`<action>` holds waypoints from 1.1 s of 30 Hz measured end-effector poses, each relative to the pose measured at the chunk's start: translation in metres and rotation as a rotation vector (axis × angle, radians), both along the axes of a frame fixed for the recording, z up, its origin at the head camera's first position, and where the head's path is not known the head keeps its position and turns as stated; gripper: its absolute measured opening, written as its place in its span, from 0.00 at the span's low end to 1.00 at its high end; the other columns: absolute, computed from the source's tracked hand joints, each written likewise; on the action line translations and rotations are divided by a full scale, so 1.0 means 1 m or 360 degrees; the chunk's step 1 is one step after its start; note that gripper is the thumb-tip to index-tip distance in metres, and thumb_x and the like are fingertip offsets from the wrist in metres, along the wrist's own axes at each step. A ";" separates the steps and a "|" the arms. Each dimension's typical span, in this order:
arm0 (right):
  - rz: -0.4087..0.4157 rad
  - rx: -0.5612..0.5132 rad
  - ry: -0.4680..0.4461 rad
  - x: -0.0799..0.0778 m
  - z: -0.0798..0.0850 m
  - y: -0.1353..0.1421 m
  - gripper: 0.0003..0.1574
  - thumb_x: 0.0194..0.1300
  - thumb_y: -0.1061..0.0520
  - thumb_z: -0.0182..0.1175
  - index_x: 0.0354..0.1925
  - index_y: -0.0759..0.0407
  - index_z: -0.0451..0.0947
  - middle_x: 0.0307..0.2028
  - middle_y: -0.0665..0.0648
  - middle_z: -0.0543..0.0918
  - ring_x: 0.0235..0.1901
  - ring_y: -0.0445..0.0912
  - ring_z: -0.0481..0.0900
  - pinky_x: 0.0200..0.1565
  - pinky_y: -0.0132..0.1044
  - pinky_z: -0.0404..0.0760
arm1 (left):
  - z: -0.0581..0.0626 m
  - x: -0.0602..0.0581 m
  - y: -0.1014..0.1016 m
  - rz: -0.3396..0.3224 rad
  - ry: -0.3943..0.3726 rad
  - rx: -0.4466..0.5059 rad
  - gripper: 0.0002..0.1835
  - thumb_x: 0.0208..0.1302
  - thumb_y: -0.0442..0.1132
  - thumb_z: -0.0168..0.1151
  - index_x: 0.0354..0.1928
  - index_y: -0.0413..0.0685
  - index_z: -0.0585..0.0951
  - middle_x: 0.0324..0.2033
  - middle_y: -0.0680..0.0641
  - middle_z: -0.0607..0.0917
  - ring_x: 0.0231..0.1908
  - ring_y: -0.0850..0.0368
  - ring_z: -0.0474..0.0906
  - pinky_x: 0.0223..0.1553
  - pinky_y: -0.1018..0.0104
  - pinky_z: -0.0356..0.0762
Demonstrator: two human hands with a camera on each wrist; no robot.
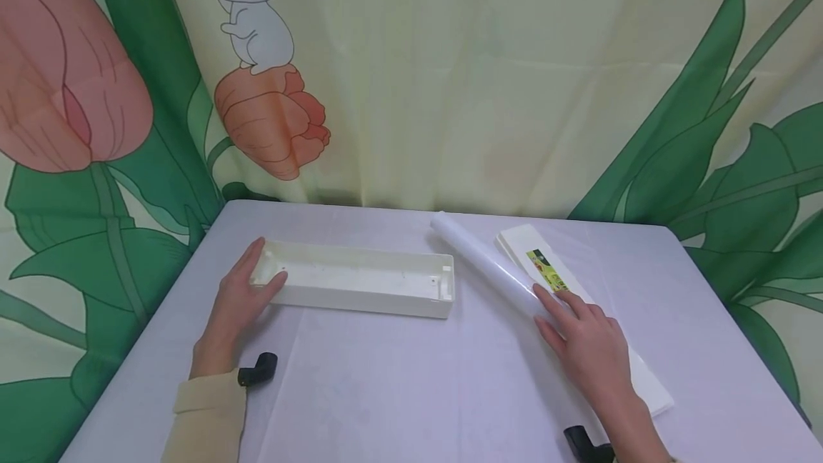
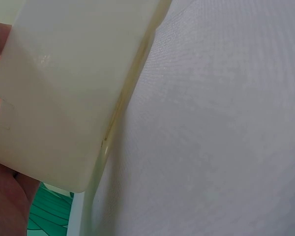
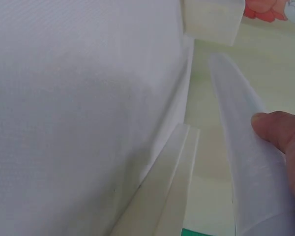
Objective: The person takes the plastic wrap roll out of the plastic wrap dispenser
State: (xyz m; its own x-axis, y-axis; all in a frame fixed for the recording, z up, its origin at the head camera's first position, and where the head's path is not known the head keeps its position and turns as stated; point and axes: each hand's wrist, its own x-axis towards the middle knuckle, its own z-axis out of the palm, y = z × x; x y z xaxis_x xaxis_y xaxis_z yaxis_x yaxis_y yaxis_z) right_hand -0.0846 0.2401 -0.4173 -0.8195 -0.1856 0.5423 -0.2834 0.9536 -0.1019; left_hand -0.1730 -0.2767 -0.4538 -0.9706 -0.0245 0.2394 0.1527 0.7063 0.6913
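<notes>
A long white plastic box (image 1: 360, 300), open at the top, lies crosswise on the table's left half. My left hand (image 1: 234, 299) grips its left end, thumb at the near side and fingers at the far corner. The left wrist view shows the box wall (image 2: 78, 83) close up, with a small slot near its edge. In my right hand (image 1: 588, 349) is a roll of clear plastic film (image 1: 491, 266), slanting away to the far left; my thumb (image 3: 275, 129) lies along it in the right wrist view. The roll's near end is hidden under the hand.
A long white lid (image 1: 521, 238) with a yellow-green label (image 1: 546, 270) lies slanted beside the roll, partly under the right hand. White cloth covers the table (image 1: 386, 391). A printed curtain (image 1: 450, 91) hangs right behind the far edge.
</notes>
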 end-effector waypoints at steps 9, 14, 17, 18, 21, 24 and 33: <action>-0.0114 0.0020 -0.0101 0.009 -0.004 0.007 0.36 0.54 0.55 0.75 0.62 0.49 0.80 0.51 0.64 0.82 0.37 0.65 0.80 0.34 0.64 0.79 | 0.004 0.000 0.002 -0.0008 -0.0005 -0.0007 0.44 0.69 0.48 0.64 0.79 0.41 0.54 0.76 0.33 0.57 0.74 0.33 0.52 0.71 0.35 0.52; -0.0176 0.0036 -0.0205 0.013 -0.003 0.008 0.35 0.56 0.55 0.74 0.63 0.49 0.79 0.51 0.65 0.81 0.39 0.65 0.80 0.34 0.64 0.79 | 0.003 0.000 0.001 -0.0001 0.0001 -0.0009 0.44 0.69 0.48 0.64 0.79 0.40 0.54 0.76 0.33 0.57 0.74 0.32 0.51 0.71 0.35 0.51; -0.0197 0.0035 -0.0257 0.017 -0.003 0.008 0.34 0.57 0.56 0.74 0.63 0.50 0.79 0.51 0.65 0.81 0.39 0.65 0.80 0.33 0.64 0.78 | 0.000 0.001 0.001 0.0005 -0.0008 -0.0012 0.44 0.70 0.49 0.63 0.79 0.41 0.53 0.76 0.33 0.56 0.74 0.32 0.51 0.70 0.34 0.51; -0.0200 0.0030 -0.0274 0.018 -0.003 0.007 0.34 0.57 0.56 0.74 0.63 0.51 0.79 0.50 0.65 0.81 0.39 0.65 0.80 0.33 0.63 0.78 | 0.000 0.001 0.001 0.0007 -0.0012 -0.0012 0.44 0.70 0.49 0.63 0.79 0.41 0.53 0.76 0.33 0.56 0.74 0.32 0.51 0.70 0.33 0.51; -0.0223 0.0014 -0.0371 0.020 -0.004 0.005 0.35 0.58 0.56 0.73 0.64 0.53 0.78 0.52 0.67 0.80 0.40 0.66 0.80 0.34 0.64 0.78 | -0.001 0.001 0.001 0.0012 -0.0023 -0.0014 0.45 0.70 0.49 0.63 0.79 0.41 0.53 0.76 0.33 0.56 0.74 0.32 0.51 0.70 0.33 0.51; -0.0244 0.0016 -0.0495 0.021 -0.003 0.002 0.36 0.60 0.57 0.72 0.66 0.54 0.75 0.53 0.69 0.79 0.42 0.67 0.79 0.36 0.64 0.78 | 0.000 0.001 0.001 0.0011 -0.0032 -0.0012 0.45 0.70 0.50 0.63 0.79 0.41 0.53 0.76 0.33 0.56 0.74 0.32 0.51 0.70 0.33 0.51; -0.0142 0.0077 -0.0625 0.028 -0.003 -0.007 0.40 0.58 0.61 0.71 0.68 0.58 0.72 0.51 0.69 0.78 0.34 0.63 0.80 0.29 0.56 0.80 | 0.001 0.001 0.002 0.0010 -0.0021 -0.0013 0.45 0.69 0.48 0.64 0.79 0.39 0.53 0.76 0.33 0.56 0.74 0.33 0.51 0.71 0.35 0.51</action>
State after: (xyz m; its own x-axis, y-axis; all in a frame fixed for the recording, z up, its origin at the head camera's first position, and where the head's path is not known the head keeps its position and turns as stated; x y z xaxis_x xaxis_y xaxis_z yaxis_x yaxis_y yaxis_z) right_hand -0.0561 0.2330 -0.4206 -0.9766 -0.1221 0.1771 -0.1479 0.9790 -0.1404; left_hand -0.1717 -0.2751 -0.4526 -0.9736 -0.0286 0.2267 0.1391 0.7129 0.6873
